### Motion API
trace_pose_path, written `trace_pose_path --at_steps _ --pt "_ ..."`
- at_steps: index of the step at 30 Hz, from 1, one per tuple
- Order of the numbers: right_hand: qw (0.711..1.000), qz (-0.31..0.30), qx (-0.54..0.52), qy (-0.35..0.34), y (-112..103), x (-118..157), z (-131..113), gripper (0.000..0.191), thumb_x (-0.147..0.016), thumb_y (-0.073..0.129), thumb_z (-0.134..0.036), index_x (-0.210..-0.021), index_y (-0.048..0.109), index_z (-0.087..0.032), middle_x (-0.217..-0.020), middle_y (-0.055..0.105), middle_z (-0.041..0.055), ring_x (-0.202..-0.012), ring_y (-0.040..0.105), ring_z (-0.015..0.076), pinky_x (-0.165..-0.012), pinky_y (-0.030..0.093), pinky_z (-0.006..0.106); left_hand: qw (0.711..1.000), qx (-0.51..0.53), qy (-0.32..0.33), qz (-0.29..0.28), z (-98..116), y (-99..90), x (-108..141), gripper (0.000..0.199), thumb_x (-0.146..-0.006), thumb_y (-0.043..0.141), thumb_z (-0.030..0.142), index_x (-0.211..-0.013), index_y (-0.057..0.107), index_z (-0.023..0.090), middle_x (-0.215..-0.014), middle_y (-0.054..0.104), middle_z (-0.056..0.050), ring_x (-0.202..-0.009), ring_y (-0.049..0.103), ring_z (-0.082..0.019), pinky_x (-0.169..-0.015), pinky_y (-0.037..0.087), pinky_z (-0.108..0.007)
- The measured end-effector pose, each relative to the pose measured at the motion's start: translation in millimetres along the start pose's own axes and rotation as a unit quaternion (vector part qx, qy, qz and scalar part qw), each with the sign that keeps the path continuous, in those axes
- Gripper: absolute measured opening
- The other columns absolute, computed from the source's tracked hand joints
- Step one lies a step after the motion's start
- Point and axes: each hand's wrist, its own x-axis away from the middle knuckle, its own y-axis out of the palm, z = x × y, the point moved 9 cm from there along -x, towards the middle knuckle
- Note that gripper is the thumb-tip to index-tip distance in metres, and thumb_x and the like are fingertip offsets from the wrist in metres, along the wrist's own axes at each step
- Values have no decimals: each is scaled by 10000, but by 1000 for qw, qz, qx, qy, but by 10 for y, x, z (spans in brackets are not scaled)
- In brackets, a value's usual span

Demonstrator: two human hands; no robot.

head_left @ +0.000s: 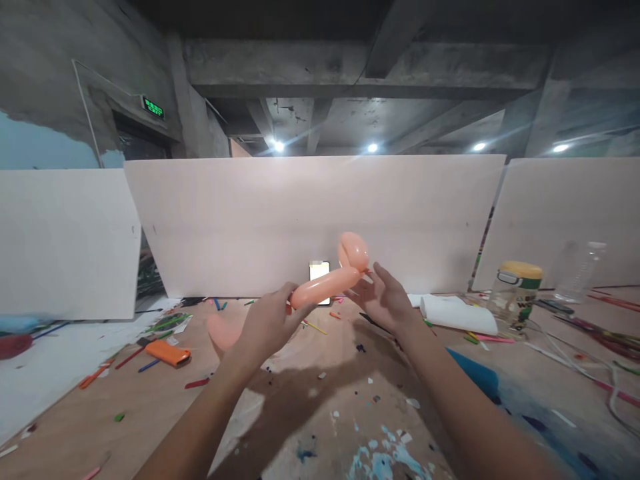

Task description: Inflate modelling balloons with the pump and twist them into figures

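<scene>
A long peach-coloured modelling balloon (325,287) is held up above the table, with a bent, twisted loop rising at its right end. Around its middle, my left hand (273,317) is closed, thumb along the underside. The balloon's other part curves out to the left behind my left wrist. By the twisted end is my right hand (385,300), thumb and fingers apart, the fingertips at or just under the balloon. Whether they press on it is hard to see. Behind the balloon a lit phone (320,272) leans upright against the white board.
White boards (310,213) stand along the table's back. At right are a white paper roll (457,315), a yellow-lidded jar (517,293), a clear bottle (583,273) and cables. An orange tool (167,352) lies at left. Balloon scraps and paint spots litter the brown tabletop (280,427).
</scene>
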Motion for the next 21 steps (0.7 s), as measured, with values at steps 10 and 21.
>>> trace_pose_path --at_steps 10,21 --pt "988 -96 98 68 426 137 286 318 -701 703 -418 -926 636 -204 -1037 639 78 -961 585 225 -630 420 263 997 -63 33 -18 116 76 40 417 -837 422 566 -1124 481 270 -776 641 2 -661 587 -203 -554 336 -276" --pt "992 93 86 -1 211 88 283 362 -667 706 -484 -793 560 -178 -715 572 16 -595 578 154 -447 387 245 986 -116 101 62 177 17 14 265 -820 537 287 -1075 507 222 -945 649 -39 -887 550 -230 -733 392 -320"
